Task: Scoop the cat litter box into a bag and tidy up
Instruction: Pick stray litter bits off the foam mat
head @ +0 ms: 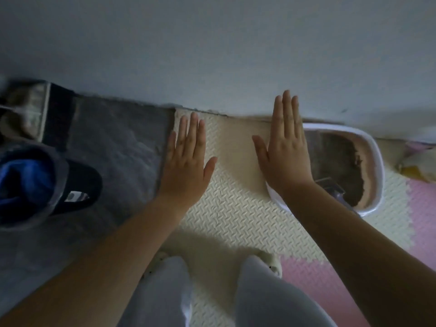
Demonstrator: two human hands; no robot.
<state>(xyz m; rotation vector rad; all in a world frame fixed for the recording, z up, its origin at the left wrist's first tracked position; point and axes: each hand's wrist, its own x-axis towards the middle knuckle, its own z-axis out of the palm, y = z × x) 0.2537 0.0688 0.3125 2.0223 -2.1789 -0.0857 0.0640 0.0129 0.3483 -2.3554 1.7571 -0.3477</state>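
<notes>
Cream foam matting (236, 208) is lying under the left hand (186, 166) and right hand (283, 156), both stretching flat with fingers straight, holding nothing, a white litter box (379, 171) sitting nearby.

A home floor: foam play mats (236, 208), litter box (375, 161), slippers (271, 260)

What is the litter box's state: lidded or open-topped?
Open-topped. The litter box has no lid: inside its white rim, dark and tan litter shows directly. The right hand hides its left part.

The left hand (186, 159) and right hand (284, 149) spread flat above the cream foam mat (236, 208). The white litter box (378, 171) is at the right hand's 3 o'clock and the grey rug (113, 149) at the left hand's 9 o'clock.
</notes>
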